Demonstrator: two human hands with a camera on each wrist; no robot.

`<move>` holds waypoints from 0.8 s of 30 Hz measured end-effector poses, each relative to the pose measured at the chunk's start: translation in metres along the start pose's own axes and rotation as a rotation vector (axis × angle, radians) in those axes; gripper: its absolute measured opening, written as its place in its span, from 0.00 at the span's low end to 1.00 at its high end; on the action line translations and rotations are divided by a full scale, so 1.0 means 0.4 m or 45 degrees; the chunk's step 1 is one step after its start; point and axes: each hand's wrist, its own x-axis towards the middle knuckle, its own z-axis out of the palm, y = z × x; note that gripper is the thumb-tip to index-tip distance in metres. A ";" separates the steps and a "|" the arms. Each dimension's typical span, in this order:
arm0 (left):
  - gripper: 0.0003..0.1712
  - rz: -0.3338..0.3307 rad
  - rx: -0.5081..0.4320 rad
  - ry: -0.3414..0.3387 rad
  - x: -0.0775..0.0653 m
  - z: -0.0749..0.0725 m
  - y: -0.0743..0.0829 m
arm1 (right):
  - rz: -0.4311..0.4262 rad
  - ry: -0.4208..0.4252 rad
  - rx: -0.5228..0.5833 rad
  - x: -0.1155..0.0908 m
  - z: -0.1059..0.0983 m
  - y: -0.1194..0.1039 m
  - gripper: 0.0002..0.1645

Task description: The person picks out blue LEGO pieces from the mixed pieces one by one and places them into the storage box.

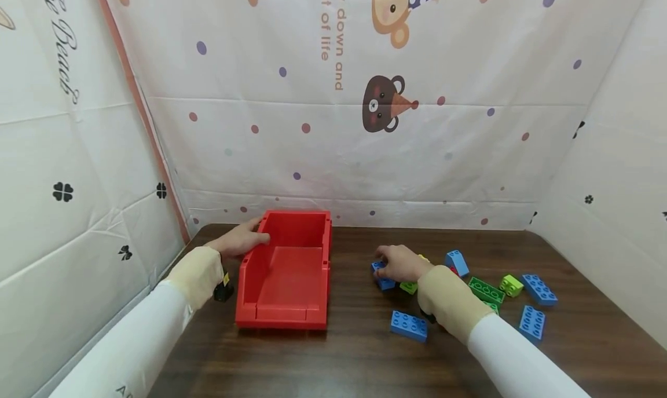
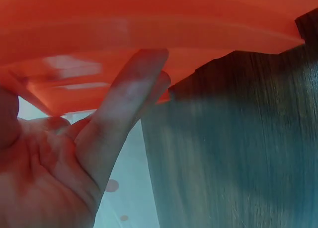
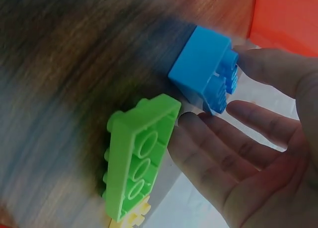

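Observation:
At the left of the head view, my left hand (image 1: 238, 240) grips the left side wall of a red open-front plastic bin (image 1: 292, 276). Its thumb lies over the rim and its fingers (image 2: 126, 89) press the outside wall. My right hand (image 1: 403, 263) reaches down over a blue toy building brick (image 1: 387, 284). In the right wrist view the thumb and fingertips pinch this blue brick (image 3: 201, 64) from two sides, its studs facing the palm. Just beside the fingers a lime green brick (image 3: 144, 158) lies on its side, its hollow underside showing.
Another blue brick (image 1: 409, 325) lies nearer on the dark wooden table (image 1: 359, 357). Right of my right forearm are a blue sloped brick (image 1: 457, 263), a green brick (image 1: 486, 291), a small lime brick (image 1: 511, 285) and blue bricks (image 1: 539, 289). Printed cloth (image 1: 417, 166) hangs behind.

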 end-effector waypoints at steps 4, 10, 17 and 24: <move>0.48 0.019 -0.030 0.046 0.003 0.006 -0.012 | 0.023 0.018 -0.005 0.004 0.013 0.000 0.27; 0.49 0.012 -0.045 0.102 0.004 0.010 -0.024 | 0.022 0.052 -0.023 0.006 0.026 0.000 0.28; 0.49 0.018 -0.046 0.129 0.002 0.011 -0.027 | 0.028 0.050 -0.023 0.002 0.032 -0.002 0.29; 0.50 -0.005 -0.106 0.146 0.000 0.013 -0.040 | 0.020 0.007 -0.036 -0.003 0.026 -0.006 0.32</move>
